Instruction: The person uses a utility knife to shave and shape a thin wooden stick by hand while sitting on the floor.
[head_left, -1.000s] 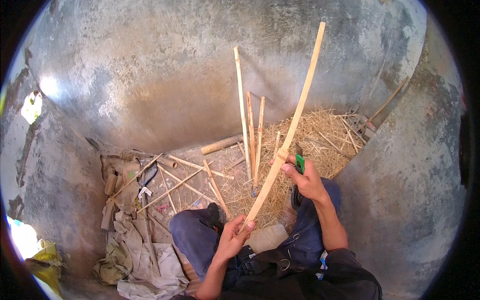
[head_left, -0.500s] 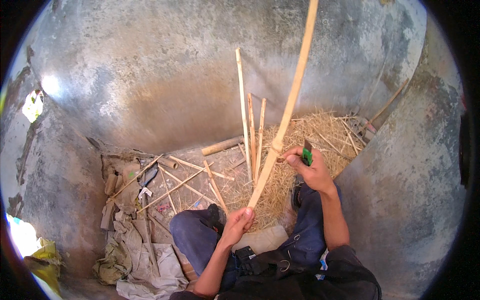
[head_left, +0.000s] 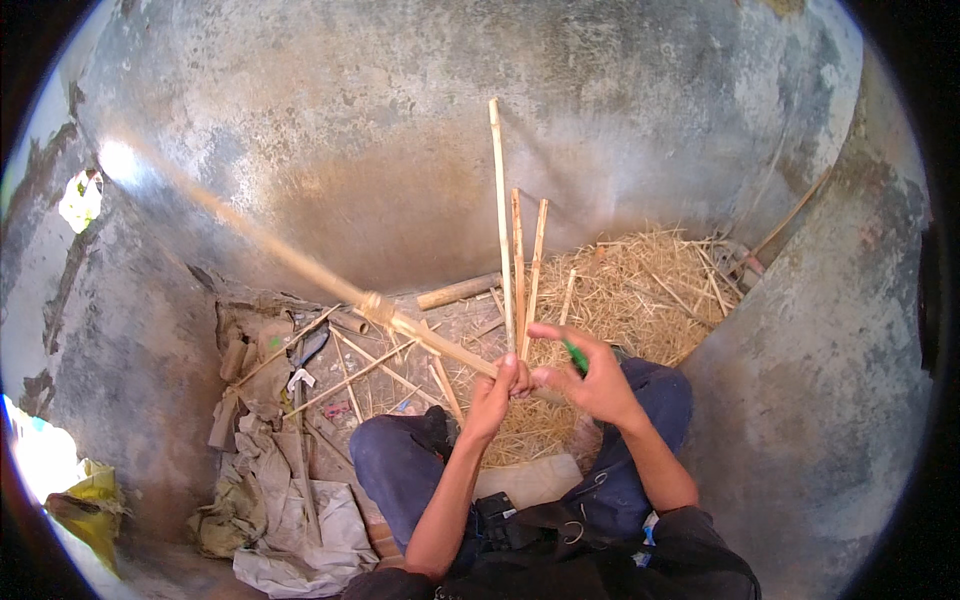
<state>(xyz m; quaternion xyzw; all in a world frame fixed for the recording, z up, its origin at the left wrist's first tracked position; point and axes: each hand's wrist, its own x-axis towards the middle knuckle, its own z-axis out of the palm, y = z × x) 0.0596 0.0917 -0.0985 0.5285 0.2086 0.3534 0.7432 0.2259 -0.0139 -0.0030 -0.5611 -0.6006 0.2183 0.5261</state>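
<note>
My left hand (head_left: 493, 393) is closed around the near end of a long pale bamboo strip (head_left: 300, 262). The strip slants up and away to the left, blurred by motion toward its far end, with a knobbly joint partway along. Close beside, at the strip's near end, is my right hand (head_left: 597, 382), its index finger stretched out. A small green-handled knife (head_left: 574, 355) is tucked in this hand; only a green part shows, its blade hidden. Whether the right fingers touch the strip, I cannot tell.
Upright bamboo sticks (head_left: 503, 230) lean against the curved grey wall (head_left: 330, 150). Shavings (head_left: 640, 285) heap at the right. Loose sticks (head_left: 375, 368) and a bamboo piece (head_left: 458, 291) lie on the floor, with crumpled sacking (head_left: 310, 530) at the lower left.
The bamboo strip has swung from upper right to upper left. My left hand has risen slightly; my right hand has come down from the strip's joint toward the left hand.
</note>
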